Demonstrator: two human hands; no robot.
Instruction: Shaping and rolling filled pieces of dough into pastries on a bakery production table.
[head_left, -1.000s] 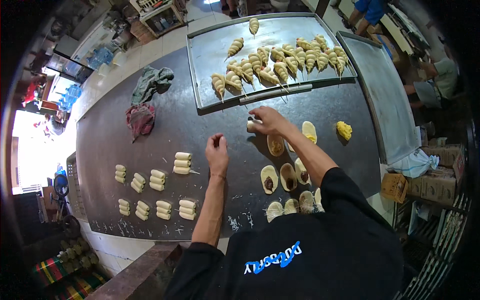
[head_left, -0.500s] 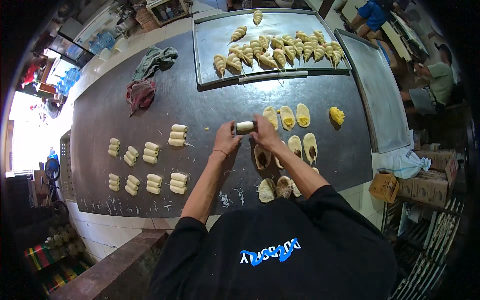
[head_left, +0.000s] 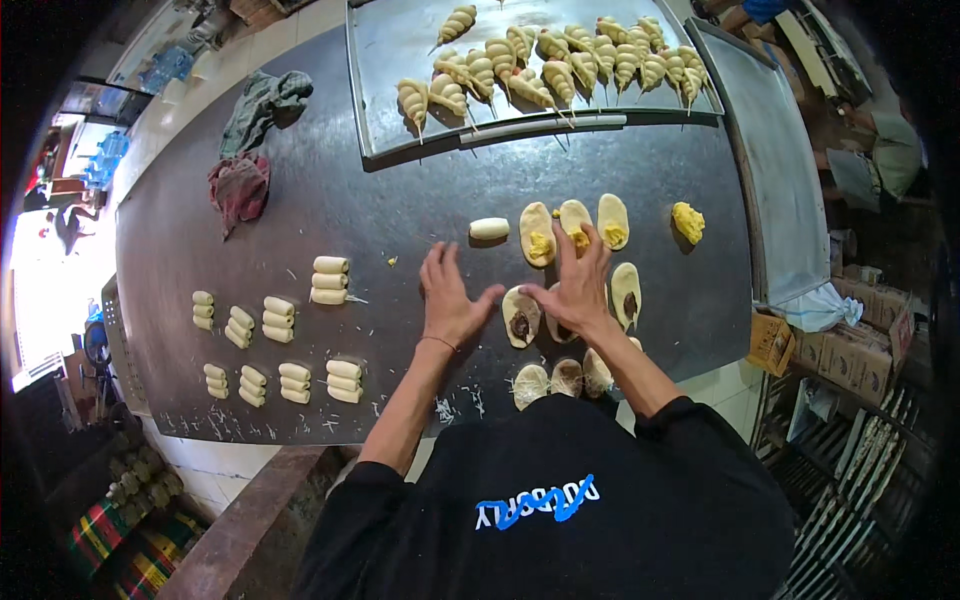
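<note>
A single rolled dough piece [head_left: 489, 228] lies on the dark table. My left hand [head_left: 452, 305] has its fingers spread and holds nothing, its thumb close to a dough oval with dark filling [head_left: 521, 325]. Over the middle row of dough ovals hovers my right hand [head_left: 580, 290], fingers apart; its thumb is at the top edge of that same oval, and it partly hides another one. Farther up lie ovals with yellow filling [head_left: 537, 225]. Nearer my body are ovals with pale, shredded-looking filling [head_left: 531, 386], partly hidden by my shirt.
Stacked dough rolls [head_left: 330, 280] stand in groups on the left. A metal tray [head_left: 460, 146] holds spiral-wrapped dough on sticks at the back. A yellow lump [head_left: 688, 222] lies to the right, crumpled cloths [head_left: 240, 190] far left. Cardboard boxes [head_left: 860, 345] stand beyond the table's right edge.
The rolled dough piece between my hands has been let go onto the table. Both hands have come nearer my body, the right one over the filled ovals. The view has shifted.
</note>
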